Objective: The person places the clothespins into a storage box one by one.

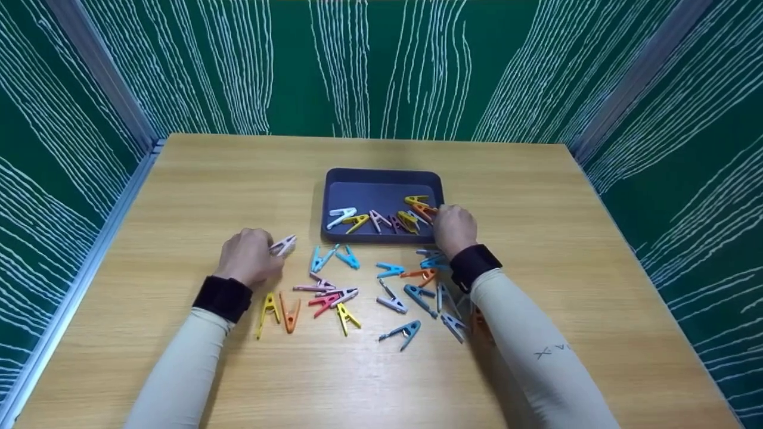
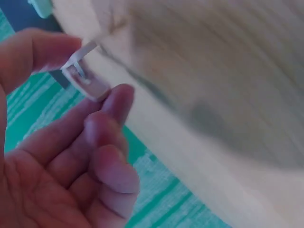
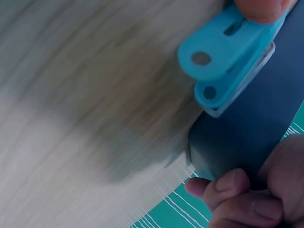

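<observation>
My left hand [image 1: 250, 256] pinches a pale pink clothespin [image 1: 282, 245] between thumb and fingers, left of the tray. In the left wrist view that clothespin [image 2: 85, 76] is tilted, its metal spring showing. At the right front corner of the dark tray [image 1: 381, 174], my right hand [image 1: 456, 229] has its fingers curled. In the right wrist view its thumb [image 3: 261, 8] lies on a light blue clothespin [image 3: 213, 54], with a pale strip along its edge; the far end is hidden. Several yellow, orange, white and pink clothespins, including a white one [image 1: 341, 217], lie inside the tray.
Several loose clothespins lie in front of the tray, among them a red one [image 1: 323, 302], a yellow one [image 1: 347, 318] and a blue one [image 1: 402, 333]. The wooden table [image 1: 238, 179] meets green, white-streaked walls [image 1: 393, 77] at its back and sides.
</observation>
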Available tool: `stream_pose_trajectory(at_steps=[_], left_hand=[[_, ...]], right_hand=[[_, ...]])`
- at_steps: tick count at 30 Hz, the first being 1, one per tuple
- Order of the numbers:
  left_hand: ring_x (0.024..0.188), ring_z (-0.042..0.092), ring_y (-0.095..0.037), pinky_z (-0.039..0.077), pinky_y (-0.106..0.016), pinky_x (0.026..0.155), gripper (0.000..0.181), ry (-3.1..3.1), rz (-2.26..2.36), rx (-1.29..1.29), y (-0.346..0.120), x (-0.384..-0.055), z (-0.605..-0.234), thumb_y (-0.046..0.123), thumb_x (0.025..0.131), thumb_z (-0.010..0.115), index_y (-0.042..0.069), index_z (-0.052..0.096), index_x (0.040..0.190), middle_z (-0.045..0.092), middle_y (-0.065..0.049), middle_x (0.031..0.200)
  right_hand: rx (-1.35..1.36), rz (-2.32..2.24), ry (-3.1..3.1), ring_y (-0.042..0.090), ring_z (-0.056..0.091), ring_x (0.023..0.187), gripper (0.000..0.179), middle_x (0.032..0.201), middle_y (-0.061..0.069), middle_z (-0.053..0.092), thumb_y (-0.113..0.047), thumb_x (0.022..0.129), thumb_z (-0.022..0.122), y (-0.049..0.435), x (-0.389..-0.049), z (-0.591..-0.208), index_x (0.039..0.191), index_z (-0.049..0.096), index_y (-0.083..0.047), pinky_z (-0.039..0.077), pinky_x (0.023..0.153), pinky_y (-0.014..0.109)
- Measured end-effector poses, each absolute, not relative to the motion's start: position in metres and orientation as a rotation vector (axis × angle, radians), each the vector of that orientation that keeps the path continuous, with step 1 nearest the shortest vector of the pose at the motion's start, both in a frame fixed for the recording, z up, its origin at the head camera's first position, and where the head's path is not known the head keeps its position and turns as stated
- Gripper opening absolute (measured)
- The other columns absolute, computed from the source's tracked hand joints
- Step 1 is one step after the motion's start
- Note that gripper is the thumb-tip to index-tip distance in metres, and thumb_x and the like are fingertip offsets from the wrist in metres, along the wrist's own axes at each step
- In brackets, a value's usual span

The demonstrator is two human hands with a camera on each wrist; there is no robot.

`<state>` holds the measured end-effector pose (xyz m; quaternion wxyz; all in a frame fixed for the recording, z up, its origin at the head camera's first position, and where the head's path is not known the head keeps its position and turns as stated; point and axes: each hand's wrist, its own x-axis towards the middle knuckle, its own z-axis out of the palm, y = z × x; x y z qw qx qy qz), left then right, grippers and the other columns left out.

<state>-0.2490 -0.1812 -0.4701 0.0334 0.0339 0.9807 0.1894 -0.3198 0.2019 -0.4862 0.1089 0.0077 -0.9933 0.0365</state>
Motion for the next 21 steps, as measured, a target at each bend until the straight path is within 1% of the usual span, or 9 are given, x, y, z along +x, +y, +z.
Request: stream_pose_trajectory(at_steps=[2,3,4,6,8,10,15,17,21], left_hand=[[0.059,0.053,-0.023,0.042,-0.034,0.053,0.026,3.005,0.640,0.080,-0.171,-0.252,-0.465,0.033,0.077,0.073,0.009,0.066,0.083,0.060,-0.005,0.070],[0.058,0.053,-0.023,0.042,-0.034,0.053,0.027,3.015,0.654,0.084,-0.165,-0.254,-0.463,0.035,0.078,0.073,0.009,0.066,0.082,0.060,-0.005,0.069],[0.058,0.053,-0.022,0.042,-0.034,0.053,0.028,3.028,0.668,0.090,-0.160,-0.256,-0.461,0.037,0.079,0.072,0.010,0.065,0.081,0.059,-0.004,0.068],[0.055,0.051,-0.021,0.041,-0.034,0.052,0.030,3.088,0.652,0.139,-0.149,-0.261,-0.456,0.039,0.079,0.071,0.011,0.062,0.073,0.058,-0.003,0.064],[0.052,0.049,-0.021,0.039,-0.034,0.051,0.032,3.138,0.639,0.191,-0.139,-0.267,-0.453,0.038,0.080,0.070,0.012,0.057,0.068,0.055,-0.002,0.060],[0.051,0.048,-0.020,0.039,-0.033,0.050,0.030,3.162,0.621,0.227,-0.128,-0.273,-0.449,0.035,0.080,0.069,0.013,0.054,0.066,0.053,-0.002,0.059],[0.055,0.050,-0.019,0.042,-0.032,0.050,0.026,3.173,0.574,0.258,-0.104,-0.286,-0.444,0.029,0.082,0.067,0.012,0.053,0.067,0.054,-0.002,0.064],[0.057,0.052,-0.020,0.044,-0.032,0.052,0.028,3.185,0.545,0.275,-0.095,-0.292,-0.444,0.029,0.083,0.066,0.011,0.053,0.066,0.055,-0.003,0.067],[0.066,0.055,-0.023,0.048,-0.039,0.057,0.029,3.253,0.452,0.312,-0.081,-0.302,-0.447,0.030,0.083,0.067,0.008,0.056,0.066,0.058,-0.007,0.073]], right_hand=[[0.009,0.103,-2.934,0.032,0.064,0.069,0.021,0.079,0.019,0.065,-0.012,0.092,0.053,0.201,-0.320,-0.486,0.091,0.067,0.004,0.052,0.059,0.045],[0.002,0.101,-2.938,0.032,0.064,0.069,0.021,0.079,0.019,0.065,-0.012,0.092,0.053,0.201,-0.320,-0.485,0.091,0.067,0.003,0.052,0.059,0.044],[-0.003,0.098,-2.940,0.032,0.064,0.069,0.021,0.079,0.019,0.065,-0.012,0.092,0.053,0.201,-0.321,-0.485,0.091,0.068,0.003,0.052,0.058,0.044],[-0.005,0.092,-2.941,0.032,0.064,0.069,0.022,0.079,0.019,0.065,-0.012,0.092,0.053,0.201,-0.321,-0.485,0.090,0.068,0.003,0.052,0.058,0.044],[0.000,0.093,-2.938,0.032,0.064,0.069,0.021,0.079,0.019,0.065,-0.012,0.092,0.053,0.201,-0.321,-0.485,0.091,0.067,0.004,0.052,0.058,0.044],[0.006,0.088,-2.935,0.032,0.064,0.069,0.021,0.079,0.019,0.065,-0.012,0.092,0.053,0.201,-0.321,-0.485,0.090,0.067,0.004,0.052,0.058,0.044],[0.024,0.062,-2.946,0.031,0.063,0.066,0.019,0.077,0.018,0.064,-0.012,0.091,0.056,0.201,-0.320,-0.485,0.090,0.067,0.004,0.052,0.056,0.043],[0.033,0.058,-2.941,0.030,0.062,0.065,0.018,0.077,0.018,0.064,-0.012,0.090,0.057,0.201,-0.320,-0.486,0.089,0.067,0.003,0.052,0.056,0.042],[0.052,0.094,-2.895,0.034,0.062,0.065,0.020,0.076,0.020,0.064,-0.011,0.090,0.054,0.203,-0.319,-0.488,0.086,0.066,0.004,0.051,0.055,0.046]])
